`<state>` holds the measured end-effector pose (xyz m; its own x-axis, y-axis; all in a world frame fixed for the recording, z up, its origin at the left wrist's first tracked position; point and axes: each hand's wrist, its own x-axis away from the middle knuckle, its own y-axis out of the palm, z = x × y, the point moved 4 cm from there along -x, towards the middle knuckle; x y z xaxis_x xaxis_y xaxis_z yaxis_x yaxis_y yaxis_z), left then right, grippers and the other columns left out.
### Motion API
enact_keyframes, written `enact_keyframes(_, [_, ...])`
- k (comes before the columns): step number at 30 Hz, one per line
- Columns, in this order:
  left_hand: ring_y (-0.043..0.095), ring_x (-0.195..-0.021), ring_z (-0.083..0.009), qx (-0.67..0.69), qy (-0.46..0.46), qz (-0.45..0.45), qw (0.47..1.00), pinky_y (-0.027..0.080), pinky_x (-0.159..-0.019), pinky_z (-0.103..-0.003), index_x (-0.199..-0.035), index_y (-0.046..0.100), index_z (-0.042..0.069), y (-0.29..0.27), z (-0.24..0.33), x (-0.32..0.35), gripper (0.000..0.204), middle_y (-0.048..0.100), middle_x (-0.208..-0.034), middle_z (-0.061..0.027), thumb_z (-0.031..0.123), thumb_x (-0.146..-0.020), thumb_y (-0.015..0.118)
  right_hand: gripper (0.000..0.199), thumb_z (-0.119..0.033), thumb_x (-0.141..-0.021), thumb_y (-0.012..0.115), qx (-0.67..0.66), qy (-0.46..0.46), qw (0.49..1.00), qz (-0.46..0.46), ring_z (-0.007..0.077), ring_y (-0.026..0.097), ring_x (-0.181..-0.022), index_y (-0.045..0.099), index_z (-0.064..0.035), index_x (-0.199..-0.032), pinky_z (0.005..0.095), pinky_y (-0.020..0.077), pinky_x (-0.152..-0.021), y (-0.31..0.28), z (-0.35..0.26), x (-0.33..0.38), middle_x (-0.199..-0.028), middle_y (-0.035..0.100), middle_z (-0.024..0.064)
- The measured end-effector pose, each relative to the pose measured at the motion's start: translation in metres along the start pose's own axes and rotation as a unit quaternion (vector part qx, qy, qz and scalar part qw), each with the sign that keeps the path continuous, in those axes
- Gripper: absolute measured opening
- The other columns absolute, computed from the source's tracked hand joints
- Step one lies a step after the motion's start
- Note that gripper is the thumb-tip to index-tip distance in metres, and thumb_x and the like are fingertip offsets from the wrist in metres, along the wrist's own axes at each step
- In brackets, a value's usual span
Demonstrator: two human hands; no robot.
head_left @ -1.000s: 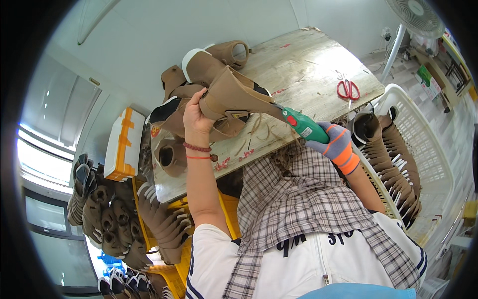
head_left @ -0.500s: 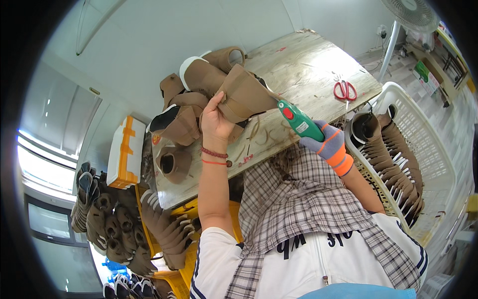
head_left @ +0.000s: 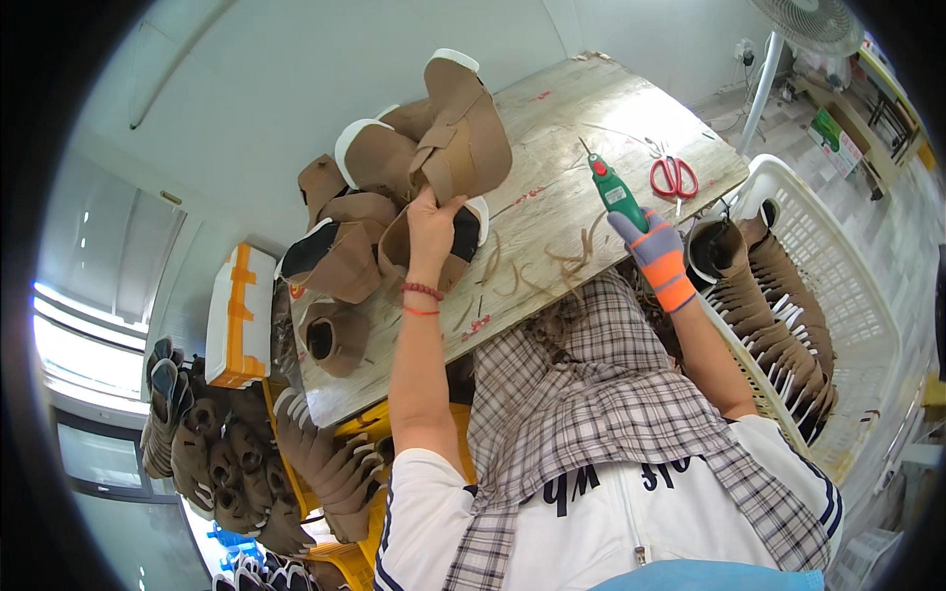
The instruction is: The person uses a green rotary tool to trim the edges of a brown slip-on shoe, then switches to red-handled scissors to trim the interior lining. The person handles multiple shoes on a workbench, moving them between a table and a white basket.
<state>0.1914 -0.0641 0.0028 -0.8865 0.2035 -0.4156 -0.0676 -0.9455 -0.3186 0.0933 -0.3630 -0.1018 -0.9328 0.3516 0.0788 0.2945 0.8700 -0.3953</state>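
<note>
My bare left hand [head_left: 430,232] grips a brown shoe upper [head_left: 475,148] with a white edge at its top, raised over the pile at the left of the table. My right hand [head_left: 654,248], in a grey and orange glove, is closed round a green hand-held tool [head_left: 618,195] with a red button and a thin pointed tip. That tip points up and away, apart from the shoe upper. Below and beside my left hand lie several other brown uppers [head_left: 345,246]. Red-handled scissors [head_left: 674,179] rest on the table just right of the tool.
Thin brown trimmings [head_left: 509,279] litter the worn table [head_left: 562,128]. At the right stands a white plastic basket [head_left: 867,295] with rows of stacked uppers. A white foam box with orange tape [head_left: 229,315], yellow crates and more uppers stand at the left. A fan [head_left: 808,25] is at far right.
My left hand has lifted and turned the shoe upper, its white edge now at the top. My right hand has drawn the tool away rightward; its tip has left the upper.
</note>
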Motion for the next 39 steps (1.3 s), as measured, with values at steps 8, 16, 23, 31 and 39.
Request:
enact_keyframes(8, [0.055, -0.088, -0.0338, -0.414, 0.234, -0.03, 0.879, 0.042, -0.082, -0.043, -0.088, 0.064, -0.001, 0.037, -0.072, -0.085, 0.018, 0.063, -0.084, -0.0157, -0.001, -0.071, 0.059, 0.068, -0.063, -0.08, 0.055, 0.233, 0.012, 0.972, 0.03, 0.0381, 0.064, -0.094, 0.055, -0.0063, -0.118, 0.0443, 0.0476, -0.082, 0.013, 0.029, -0.118, -0.1, 0.067, 0.0211])
enact_keyframes(16, [0.05, -0.108, -0.0335, -0.476, 0.259, -0.011, 0.84, 0.034, -0.103, -0.046, -0.109, 0.061, 0.006, 0.081, -0.147, -0.116, 0.04, 0.06, -0.107, -0.0142, -0.004, -0.071, 0.055, 0.067, -0.05, -0.083, 0.056, 0.311, 0.008, 0.95, 0.015, 0.0382, 0.062, -0.102, 0.041, -0.0088, -0.134, 0.0453, 0.0473, -0.087, 0.032, 0.042, -0.181, -0.112, 0.063, 0.0215])
enact_keyframes(23, [0.03, -0.136, -0.028, -0.339, 0.336, -0.17, 0.862, 0.014, -0.113, -0.054, -0.126, 0.057, 0.014, 0.141, -0.076, -0.034, 0.047, 0.042, -0.141, -0.0096, 0.023, -0.08, 0.066, 0.068, -0.056, -0.084, 0.055, 0.307, -0.065, 0.947, 0.073, 0.0327, 0.055, -0.113, 0.045, -0.0128, -0.135, 0.0421, 0.0448, -0.092, 0.029, 0.041, -0.186, -0.119, 0.06, 0.0152])
enact_keyframes(31, [0.019, -0.141, -0.0328, -0.471, 0.153, -0.266, 0.827, 0.005, -0.112, -0.058, -0.132, 0.051, 0.009, 0.088, -0.104, 0.07, 0.072, 0.038, -0.145, -0.0103, 0.061, -0.081, 0.054, 0.049, -0.043, -0.083, 0.066, 0.246, -0.284, 0.917, 0.135, 0.0271, 0.06, -0.099, 0.059, -0.013, -0.12, 0.0372, 0.0478, -0.086, -0.022, 0.044, -0.144, -0.105, 0.065, 0.0098])
enact_keyframes(39, [0.027, -0.136, -0.0376, -0.312, 0.057, -0.264, 0.911, 0.015, -0.111, -0.055, -0.138, 0.041, 0.006, 0.089, -0.049, 0.195, 0.076, 0.035, -0.144, -0.021, 0.054, -0.082, 0.059, 0.041, -0.03, -0.085, 0.068, 0.152, -0.253, 0.952, 0.074, 0.024, 0.063, -0.092, 0.059, -0.0084, -0.118, 0.0319, 0.0495, -0.08, -0.09, 0.083, -0.07, -0.1, 0.066, 0.0105])
